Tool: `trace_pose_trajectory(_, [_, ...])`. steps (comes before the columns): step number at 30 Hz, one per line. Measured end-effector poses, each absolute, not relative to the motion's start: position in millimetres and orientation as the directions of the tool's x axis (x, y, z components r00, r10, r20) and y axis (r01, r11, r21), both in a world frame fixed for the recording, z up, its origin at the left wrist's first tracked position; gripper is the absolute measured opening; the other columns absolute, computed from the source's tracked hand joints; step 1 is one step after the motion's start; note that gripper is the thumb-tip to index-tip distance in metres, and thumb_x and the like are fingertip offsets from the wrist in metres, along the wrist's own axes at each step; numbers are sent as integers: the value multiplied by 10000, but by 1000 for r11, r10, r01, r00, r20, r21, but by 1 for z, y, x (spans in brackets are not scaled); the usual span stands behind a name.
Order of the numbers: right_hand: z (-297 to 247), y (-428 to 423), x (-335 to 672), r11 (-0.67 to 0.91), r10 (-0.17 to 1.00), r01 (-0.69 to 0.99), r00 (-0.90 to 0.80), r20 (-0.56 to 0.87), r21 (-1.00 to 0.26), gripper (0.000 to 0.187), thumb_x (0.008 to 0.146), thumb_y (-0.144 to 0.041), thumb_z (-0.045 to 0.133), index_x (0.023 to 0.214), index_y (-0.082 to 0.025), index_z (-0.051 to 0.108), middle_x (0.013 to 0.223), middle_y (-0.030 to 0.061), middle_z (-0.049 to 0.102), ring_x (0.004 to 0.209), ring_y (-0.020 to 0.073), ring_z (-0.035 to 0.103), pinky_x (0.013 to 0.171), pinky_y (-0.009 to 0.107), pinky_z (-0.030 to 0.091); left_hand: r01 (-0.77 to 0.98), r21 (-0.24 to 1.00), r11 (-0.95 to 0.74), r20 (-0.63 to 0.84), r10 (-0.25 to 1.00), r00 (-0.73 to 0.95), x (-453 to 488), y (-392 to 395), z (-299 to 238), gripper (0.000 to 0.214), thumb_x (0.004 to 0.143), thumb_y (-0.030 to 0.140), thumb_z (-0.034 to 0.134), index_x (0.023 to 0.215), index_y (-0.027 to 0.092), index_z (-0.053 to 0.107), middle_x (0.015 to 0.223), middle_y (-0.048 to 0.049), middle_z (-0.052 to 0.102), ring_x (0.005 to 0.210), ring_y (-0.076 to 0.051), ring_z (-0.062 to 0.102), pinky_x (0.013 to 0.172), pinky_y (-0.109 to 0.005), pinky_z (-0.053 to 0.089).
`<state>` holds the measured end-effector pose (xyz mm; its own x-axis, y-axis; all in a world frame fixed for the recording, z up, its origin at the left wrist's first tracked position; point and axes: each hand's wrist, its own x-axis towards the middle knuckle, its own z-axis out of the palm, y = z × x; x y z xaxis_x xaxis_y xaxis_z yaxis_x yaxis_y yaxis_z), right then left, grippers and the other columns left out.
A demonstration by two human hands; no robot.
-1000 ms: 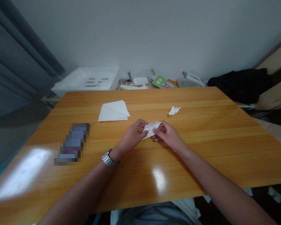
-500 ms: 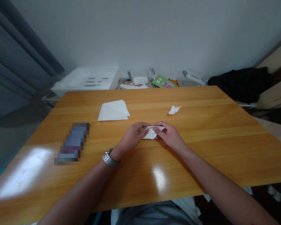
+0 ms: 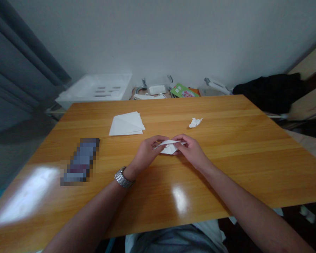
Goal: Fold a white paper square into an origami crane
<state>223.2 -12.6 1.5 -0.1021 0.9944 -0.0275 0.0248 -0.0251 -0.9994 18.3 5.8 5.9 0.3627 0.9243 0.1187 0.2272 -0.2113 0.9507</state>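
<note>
A small folded piece of white paper (image 3: 169,149) is held between my two hands, just above the middle of the table. My left hand (image 3: 145,151), with a metal watch (image 3: 124,177) on its wrist, pinches the paper's left side. On the other side my right hand (image 3: 191,150) grips it with the thumb on top and the fingers behind. A raised flap runs across the paper's top, and its ends are partly hidden by my fingers. Beyond my right hand lies a small folded paper figure (image 3: 195,122). A stack of white paper sheets (image 3: 127,123) rests beyond my left hand.
On the left of the wooden table (image 3: 152,200) lies a blurred-out phone (image 3: 81,160). Behind the far edge stand a white tray (image 3: 94,88), a green booklet (image 3: 184,90) and assorted small items. Dark cloth (image 3: 271,93) is heaped at the far right.
The upper flap of the paper has been lifted and spread wider, reaching further left. My left thumb has drawn back leftward from the paper's middle; the right hand has barely moved.
</note>
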Motion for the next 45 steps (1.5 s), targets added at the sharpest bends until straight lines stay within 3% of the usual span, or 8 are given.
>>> trace_pose_trajectory(7, [10, -16, 222, -9, 985, 4, -173, -10, -1000, 334, 817, -497, 760, 1003, -239, 660, 1011, 70, 717, 867, 240, 699, 752, 389, 643, 375, 854, -359, 229, 909, 349, 15, 3, 12, 255, 922, 253, 659, 1156, 205, 752, 1090, -71, 763, 985, -202, 701, 889, -303, 531])
trace_pose_trajectory(12, [13, -16, 222, -55, 987, -29, -153, -50, -998, 393, 806, -573, 758, 995, -244, 651, 1010, 71, 710, 894, 248, 700, 735, 388, 646, 390, 805, -448, 296, 872, 391, 13, 3, 17, 264, 936, 251, 654, 1181, 221, 748, 1087, -64, 752, 979, -192, 689, 859, -287, 522])
trace_pose_trajectory(19, [7, -16, 225, 93, 987, 114, -139, 77, -989, 318, 872, -491, 722, 1035, -222, 676, 1025, 67, 724, 823, 209, 693, 731, 341, 597, 204, 955, -214, 136, 931, 338, 20, 1, 17, 429, 889, 457, 726, 1199, 161, 703, 1085, -96, 760, 956, -203, 720, 855, -297, 574])
trace_pose_trajectory(26, [10, -18, 224, 226, 967, 223, -166, 192, -948, 233, 909, -396, 696, 1056, -216, 698, 1009, 53, 731, 921, 204, 692, 842, 343, 556, 132, 977, -169, 116, 934, 337, 22, 6, 9, 312, 902, 447, 708, 975, 145, 735, 933, -68, 769, 859, -183, 716, 769, -259, 561])
trace_pose_trajectory(32, [8, -18, 224, 220, 970, 177, -148, 195, -959, 246, 899, -404, 713, 1065, -224, 693, 1048, 56, 726, 923, 202, 694, 817, 328, 563, 95, 987, -128, 94, 949, 302, 21, 5, 10, 287, 877, 428, 732, 907, 142, 730, 864, -50, 752, 786, -157, 683, 715, -238, 534])
trace_pose_trajectory(36, [10, -18, 225, 154, 984, 140, -116, 138, -978, 297, 874, -441, 734, 1065, -218, 690, 1028, 57, 737, 804, 186, 697, 743, 315, 569, 89, 987, -131, 102, 955, 279, 22, 4, 11, 290, 869, 428, 734, 878, 138, 711, 827, -42, 732, 746, -145, 662, 685, -231, 521])
trace_pose_trajectory(45, [7, -17, 227, 151, 987, 222, -87, 134, -963, 249, 870, -423, 727, 984, -201, 718, 918, 50, 752, 757, 186, 685, 694, 297, 551, 171, 970, -173, 110, 939, 326, 25, 3, 12, 250, 894, 400, 690, 891, 150, 681, 830, -40, 721, 750, -143, 654, 697, -234, 521])
